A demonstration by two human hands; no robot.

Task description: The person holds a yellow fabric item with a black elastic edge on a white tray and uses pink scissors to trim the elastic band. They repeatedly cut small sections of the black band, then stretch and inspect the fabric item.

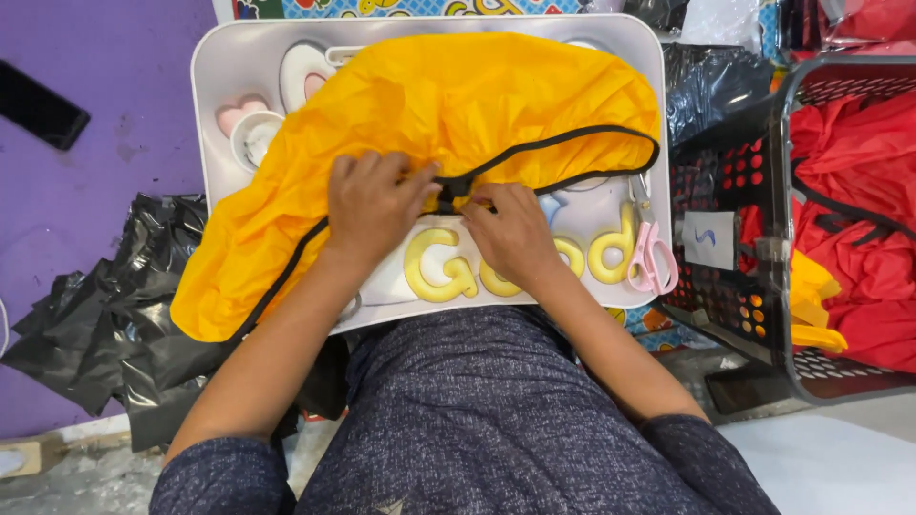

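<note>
A yellow fabric cover [448, 105] with a black elastic edging [572, 138] lies spread over a white lap tray [229, 67]. My left hand [374, 205] presses on the fabric near its front edge, fingers curled onto the black edging. My right hand [510, 229] pinches the same black edging where it bunches in the middle, close to the left hand. Raised yellow letters [439, 267] on the tray's front show below both hands.
Pink-handled scissors [651, 257] lie at the tray's right front corner. A black crate [763, 219] to the right holds red and yellow fabric [859, 238]. Crumpled black plastic bags [114, 315] lie on the purple floor at left. More black plastic [711, 81] sits behind the crate.
</note>
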